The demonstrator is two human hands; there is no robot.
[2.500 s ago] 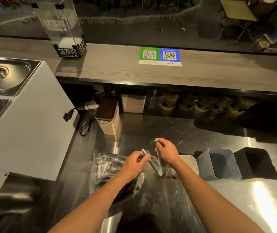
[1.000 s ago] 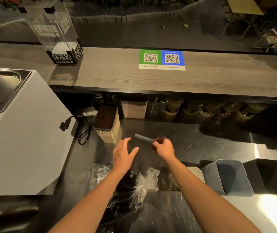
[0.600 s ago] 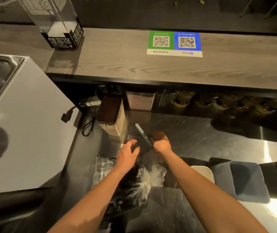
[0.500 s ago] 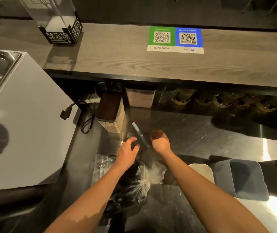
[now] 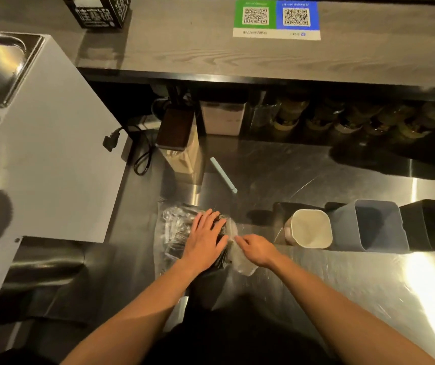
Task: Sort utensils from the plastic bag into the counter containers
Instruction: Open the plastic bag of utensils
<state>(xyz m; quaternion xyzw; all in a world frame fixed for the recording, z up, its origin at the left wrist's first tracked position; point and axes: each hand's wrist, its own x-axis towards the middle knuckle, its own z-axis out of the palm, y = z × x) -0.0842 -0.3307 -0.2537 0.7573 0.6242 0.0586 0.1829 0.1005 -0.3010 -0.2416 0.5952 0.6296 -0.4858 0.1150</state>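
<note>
Both hands at plastic bag [image 5: 175, 227] on tabletop [image 5: 329, 291].
Left hand [image 5: 205, 239] spread flat on bag; right hand [image 5: 257, 250] at bag's right end, grip can't tell. Blue utensil [image 5: 223, 175] beyond bag, white container [image 5: 312, 230] right of it.

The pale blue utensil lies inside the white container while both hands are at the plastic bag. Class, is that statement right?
Not quite. The head view shows the pale blue utensil lying on the steel counter beyond the plastic bag, not inside the white container. Both hands, the left hand and the right hand, are indeed at the bag.
</note>
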